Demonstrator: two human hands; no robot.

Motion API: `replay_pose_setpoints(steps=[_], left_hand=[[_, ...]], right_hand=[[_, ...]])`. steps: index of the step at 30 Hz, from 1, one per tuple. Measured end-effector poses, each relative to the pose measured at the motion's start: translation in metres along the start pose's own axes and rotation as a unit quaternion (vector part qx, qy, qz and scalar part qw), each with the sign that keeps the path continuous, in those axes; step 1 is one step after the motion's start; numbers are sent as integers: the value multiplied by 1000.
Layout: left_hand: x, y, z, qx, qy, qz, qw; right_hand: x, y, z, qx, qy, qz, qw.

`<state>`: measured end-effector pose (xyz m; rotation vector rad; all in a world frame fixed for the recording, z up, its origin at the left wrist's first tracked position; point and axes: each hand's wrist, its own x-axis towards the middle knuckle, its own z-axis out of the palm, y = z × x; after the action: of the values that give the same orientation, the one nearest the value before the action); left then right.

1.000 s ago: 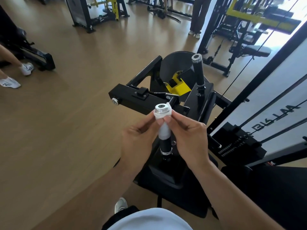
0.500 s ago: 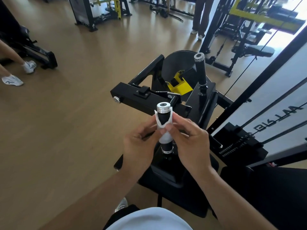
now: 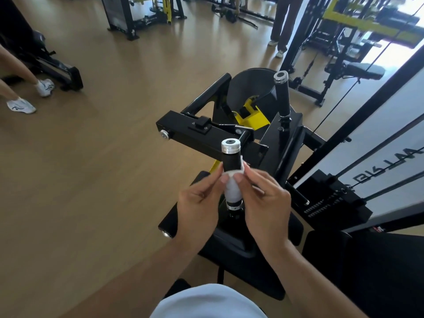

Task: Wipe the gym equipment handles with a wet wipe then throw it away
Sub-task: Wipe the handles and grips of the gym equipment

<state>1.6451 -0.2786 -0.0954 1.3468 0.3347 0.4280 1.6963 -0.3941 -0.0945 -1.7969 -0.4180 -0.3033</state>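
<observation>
Gym equipment (image 3: 229, 143) stood in front of the person, a big black machine with some yellow parts, on a wooden floor (image 3: 103, 180). It had two upright handles with shiny silver caps. Far handle (image 3: 281, 95) stood at the back on the right side, bare, with no wipe on it and no hand near it. Near handle (image 3: 230, 161) stood close to the person, between both hands.

Left hand (image 3: 199, 207) and right hand (image 3: 263, 203) were both curled, and their thumbs and fingers pinched the wet wipe (image 3: 231, 187). That small white wipe was wrapped around the lower part of the near handle, down near its bottom ring. The black top part of that handle showed bare above the wipe.

It looked like the job was still in its first half. The near handle was being wiped. The far handle looked like it was not done yet. After that the wipe would need to be thrown away, and no bin could be seen.
</observation>
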Motion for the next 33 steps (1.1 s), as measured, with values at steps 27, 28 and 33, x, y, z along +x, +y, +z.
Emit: replay_pose_setpoints(steps=[27, 28, 33], left_hand=[[-8, 0, 0, 14, -14, -36, 999], [-16, -4, 0, 18, -17, -52, 998], [4, 20, 9, -4, 9, -15, 1000]], right_hand=[[-13, 2, -8, -7, -33, 53, 998], [-23, 7, -10, 0, -38, 72, 997], [7, -17, -2, -12, -8, 30, 999]])
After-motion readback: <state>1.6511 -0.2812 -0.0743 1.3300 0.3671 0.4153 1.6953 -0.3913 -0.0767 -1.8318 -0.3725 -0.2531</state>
